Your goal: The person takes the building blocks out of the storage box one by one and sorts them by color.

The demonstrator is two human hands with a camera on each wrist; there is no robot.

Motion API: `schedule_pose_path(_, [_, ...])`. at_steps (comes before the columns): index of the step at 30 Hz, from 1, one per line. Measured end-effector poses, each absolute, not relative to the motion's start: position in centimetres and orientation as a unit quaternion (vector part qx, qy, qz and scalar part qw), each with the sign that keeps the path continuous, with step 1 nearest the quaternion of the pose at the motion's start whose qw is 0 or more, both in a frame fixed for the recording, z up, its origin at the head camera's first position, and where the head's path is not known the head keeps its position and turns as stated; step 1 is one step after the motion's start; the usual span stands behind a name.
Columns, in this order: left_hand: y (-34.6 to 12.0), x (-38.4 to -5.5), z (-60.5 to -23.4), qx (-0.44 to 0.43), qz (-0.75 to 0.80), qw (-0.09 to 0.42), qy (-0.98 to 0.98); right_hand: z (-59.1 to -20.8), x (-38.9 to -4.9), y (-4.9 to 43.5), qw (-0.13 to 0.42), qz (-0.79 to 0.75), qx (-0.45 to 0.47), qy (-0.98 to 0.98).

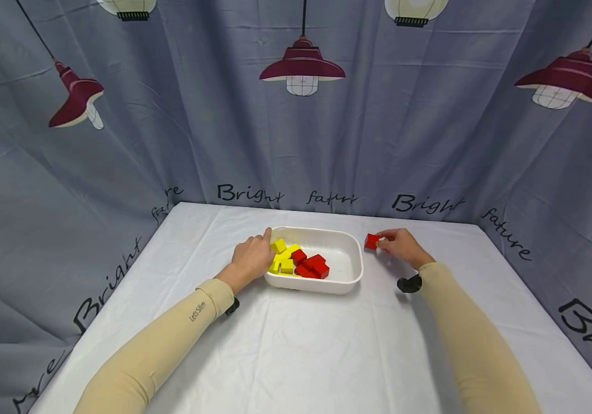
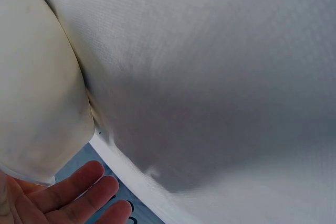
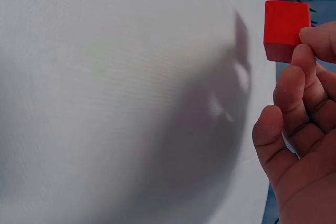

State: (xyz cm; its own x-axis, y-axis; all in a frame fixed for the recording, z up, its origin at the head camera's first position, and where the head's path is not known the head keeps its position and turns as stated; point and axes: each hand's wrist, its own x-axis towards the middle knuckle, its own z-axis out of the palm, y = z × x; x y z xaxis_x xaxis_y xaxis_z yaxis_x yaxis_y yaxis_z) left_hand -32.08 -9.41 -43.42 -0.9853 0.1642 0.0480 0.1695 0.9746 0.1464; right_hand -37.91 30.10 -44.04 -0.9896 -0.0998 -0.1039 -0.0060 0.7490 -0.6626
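My right hand (image 1: 402, 244) holds a red cube (image 1: 371, 241) by its fingertips, just beyond the right end of a white tray (image 1: 345, 286). In the right wrist view, thumb and fingertips pinch the cube (image 3: 285, 30) at one side, and the other fingers are loosely bent. My left hand (image 1: 253, 256) grips the tray's left end at the rim, its index finger extended along the far corner. From the left wrist, three fingers (image 2: 79, 190) show loose outside the tray wall (image 2: 42, 93); the thumb is hidden. Inside the tray, yellow blocks (image 1: 287, 265) lie left of several red blocks (image 1: 318, 267).
A white cloth (image 1: 316, 345) covers the table beneath the tray. Behind and at both sides hangs a grey-blue curtain (image 1: 213, 115) printed with lamps and lettering. Black straps with small devices (image 1: 410, 284) sit at the wrists.
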Motion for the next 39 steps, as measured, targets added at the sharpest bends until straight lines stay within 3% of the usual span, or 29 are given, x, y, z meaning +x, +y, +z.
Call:
schedule_pose_path(25, [-9.5, -31.9, -43.5, -0.087, -0.085, 0.023, -0.992, -45.3, -38.1, 29.1, 0.084, -0.331, -0.007, 0.94])
schedule_pose_path(39, [-9.5, -31.8, -43.4, -0.09, -0.079, 0.025, -0.992, -43.3, -37.4, 29.0, 0.087, -0.316, -0.025, 0.944])
